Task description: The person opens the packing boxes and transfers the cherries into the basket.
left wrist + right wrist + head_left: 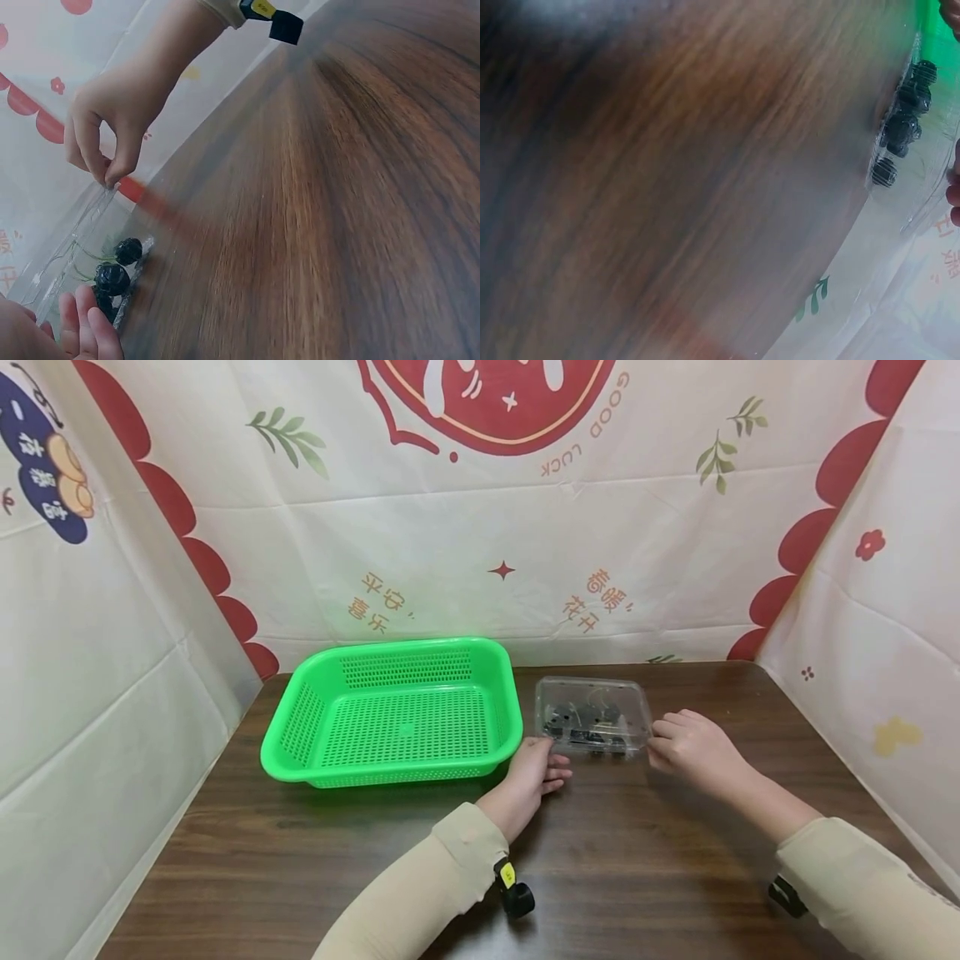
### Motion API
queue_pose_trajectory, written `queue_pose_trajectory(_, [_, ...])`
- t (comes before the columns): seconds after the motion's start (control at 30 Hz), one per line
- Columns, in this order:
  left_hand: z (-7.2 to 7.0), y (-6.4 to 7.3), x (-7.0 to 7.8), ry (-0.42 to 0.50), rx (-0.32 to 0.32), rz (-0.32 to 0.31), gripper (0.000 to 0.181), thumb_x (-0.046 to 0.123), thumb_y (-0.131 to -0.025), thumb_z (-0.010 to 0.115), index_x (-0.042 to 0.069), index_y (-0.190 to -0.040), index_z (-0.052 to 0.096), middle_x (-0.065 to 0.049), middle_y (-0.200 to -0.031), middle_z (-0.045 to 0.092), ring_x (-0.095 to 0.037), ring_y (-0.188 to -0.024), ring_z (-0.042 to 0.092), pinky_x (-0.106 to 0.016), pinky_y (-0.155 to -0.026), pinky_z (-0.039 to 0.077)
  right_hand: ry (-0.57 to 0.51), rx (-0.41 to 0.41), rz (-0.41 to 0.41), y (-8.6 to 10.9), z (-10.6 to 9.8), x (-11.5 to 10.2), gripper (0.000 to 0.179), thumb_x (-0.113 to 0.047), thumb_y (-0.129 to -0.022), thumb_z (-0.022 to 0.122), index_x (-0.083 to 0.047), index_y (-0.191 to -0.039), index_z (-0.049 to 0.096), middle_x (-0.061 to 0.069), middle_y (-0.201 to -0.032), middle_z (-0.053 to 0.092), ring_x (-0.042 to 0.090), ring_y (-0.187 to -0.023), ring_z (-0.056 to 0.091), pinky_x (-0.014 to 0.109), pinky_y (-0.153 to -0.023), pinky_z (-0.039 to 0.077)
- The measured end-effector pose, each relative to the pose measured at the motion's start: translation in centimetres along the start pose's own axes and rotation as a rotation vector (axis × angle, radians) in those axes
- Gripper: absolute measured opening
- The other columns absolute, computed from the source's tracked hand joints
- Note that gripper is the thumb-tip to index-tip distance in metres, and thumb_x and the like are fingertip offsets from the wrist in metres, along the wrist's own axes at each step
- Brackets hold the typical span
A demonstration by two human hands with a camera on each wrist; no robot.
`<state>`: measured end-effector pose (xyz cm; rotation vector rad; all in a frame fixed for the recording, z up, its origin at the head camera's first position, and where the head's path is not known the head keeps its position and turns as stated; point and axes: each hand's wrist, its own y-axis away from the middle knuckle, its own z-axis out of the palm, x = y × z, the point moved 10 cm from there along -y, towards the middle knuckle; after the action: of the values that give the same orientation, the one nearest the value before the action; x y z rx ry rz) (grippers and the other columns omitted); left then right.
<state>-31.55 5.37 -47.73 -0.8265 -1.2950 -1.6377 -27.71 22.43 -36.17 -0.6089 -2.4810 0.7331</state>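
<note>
A: Where are the main things placed?

B: A clear plastic box (555, 692) is placed a little right of the frame's centre, on a brown wooden table (645, 868). A green plastic basket (405, 772) is set just beside it, left of centre. Inside the box, dark round berry-like pieces (112, 279) with thin green stems are seen; their exact kind cannot be told.

A: And how is the box gripped?

B: At the right end, its edge is pinched between the thumb and fingers of the right hand (693, 750). The left hand (528, 772) is placed at the front left corner, with some fingers spread loosely. Whether the corner is also pinched there cannot be told, because the contact is partly hidden.

A: Which step may be judged in hand?

B: An uncovering of the box seems to be in hand, with its right edge being worked. Whether the top is already unfastened is not clearly shown, since the plastic is transparent.

A: What is called for by the next move?

B: Probably the left corner should be steadied while the right edge is raised slowly and evenly. If it is pulled too sharply, the light box could be tipped and the pieces could be spilled.
</note>
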Motion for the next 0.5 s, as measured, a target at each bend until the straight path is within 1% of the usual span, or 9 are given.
queue_pose_trajectory(0.13, [0.6,-0.2,-0.2,0.037,0.005,-0.002,0.027,0.018,-0.101,0.045,0.004,-0.125,0.049,-0.015,-0.091,0.069,-0.014,-0.061,0.064,-0.027,-0.057,0.050,0.004,0.007,0.004,-0.1,-0.1,-0.1,0.046,-0.021,-0.094,0.035,-0.002,-0.063,0.064,0.004,-0.062,0.052,0.021,-0.056,0.045,0.036,-0.054,0.037])
queue_pose_trajectory(0.23, [1.1,-0.2,-0.5,0.052,0.012,-0.001,0.028,0.016,-0.101,0.044,0.003,-0.125,0.050,-0.019,-0.096,0.070,-0.016,-0.063,0.066,-0.027,-0.056,0.050,0.008,0.009,-0.003,-0.2,-0.1,-0.4,0.046,-0.020,-0.093,0.035,-0.001,-0.062,0.064,0.004,-0.061,0.050,0.021,-0.055,0.045,0.037,-0.053,0.037])
queue_pose_trajectory(0.4, [1.9,-0.2,-1.2,0.072,0.007,-0.002,0.022,0.013,-0.099,0.045,0.001,-0.114,0.055,-0.018,-0.094,0.071,-0.015,-0.059,0.064,-0.023,-0.050,0.047,0.029,0.003,-0.012,-0.3,0.1,-0.8,0.043,-0.018,-0.091,0.035,-0.002,-0.063,0.063,0.004,-0.060,0.050,0.023,-0.055,0.047,0.037,-0.054,0.037])
queue_pose_trajectory(0.5, [2.4,-0.4,-1.2,0.080,0.002,0.001,0.021,0.011,-0.097,0.044,0.000,-0.110,0.057,-0.018,-0.093,0.071,-0.013,-0.057,0.062,-0.022,-0.048,0.046,0.034,0.004,-0.007,-0.4,0.0,-0.9,0.042,-0.018,-0.091,0.036,-0.002,-0.063,0.064,0.004,-0.061,0.052,0.023,-0.056,0.049,0.037,-0.054,0.038])
